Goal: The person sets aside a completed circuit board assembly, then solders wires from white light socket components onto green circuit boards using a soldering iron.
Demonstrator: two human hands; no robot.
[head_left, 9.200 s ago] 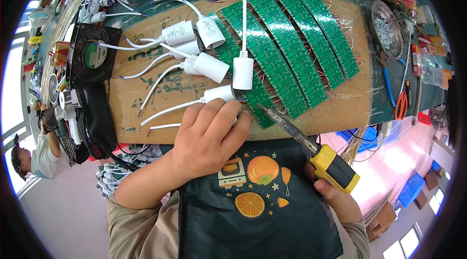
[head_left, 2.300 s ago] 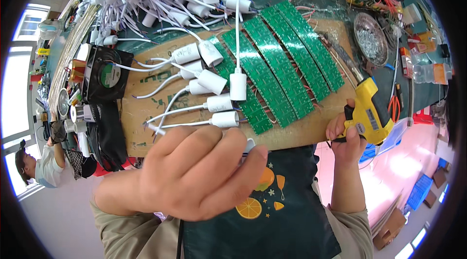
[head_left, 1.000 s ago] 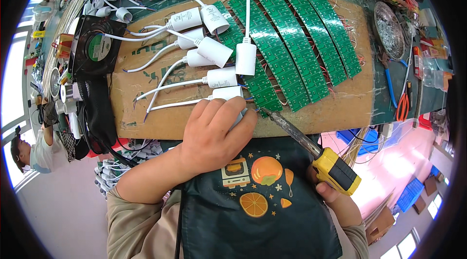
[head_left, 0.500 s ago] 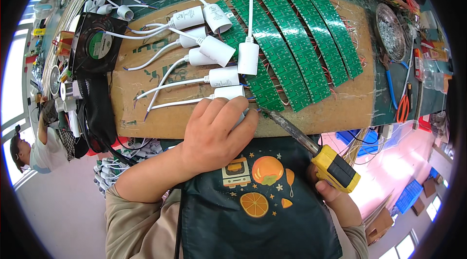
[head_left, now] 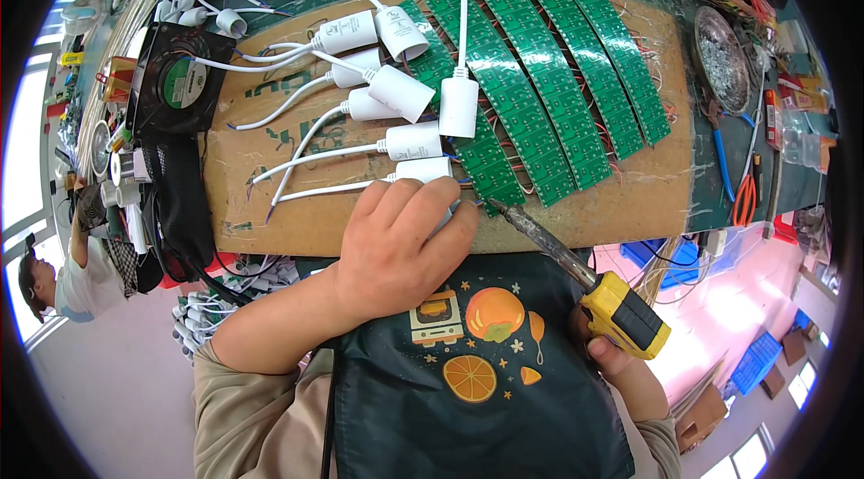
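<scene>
My right hand [head_left: 609, 355] grips a soldering iron [head_left: 621, 313] by its yellow and black handle. Its dark metal tip reaches the lower end of the leftmost green circuit board strip [head_left: 486, 164]; whether they touch, I cannot tell. Beside that corner my left hand [head_left: 396, 241] is closed, with a bit of something blue-grey showing between its fingers. Its fingertips lie against the nearest white cylindrical fitting [head_left: 423, 170], which has a white cable. More such fittings lie just beyond, and one white fitting [head_left: 459, 107] rests across the strip.
A cardboard sheet [head_left: 585, 214] covers the bench under the work. A black fan [head_left: 177, 81] stands at the left, and many cabled white fittings pile up at the back. To the right are a metal dish [head_left: 722, 61] and blue-handled pliers [head_left: 723, 160]. Another person [head_left: 90, 277] is at far left.
The soldering iron has shifted slightly to the right, its tip drawn back a little along the end of the strip. My left hand stays in place.
</scene>
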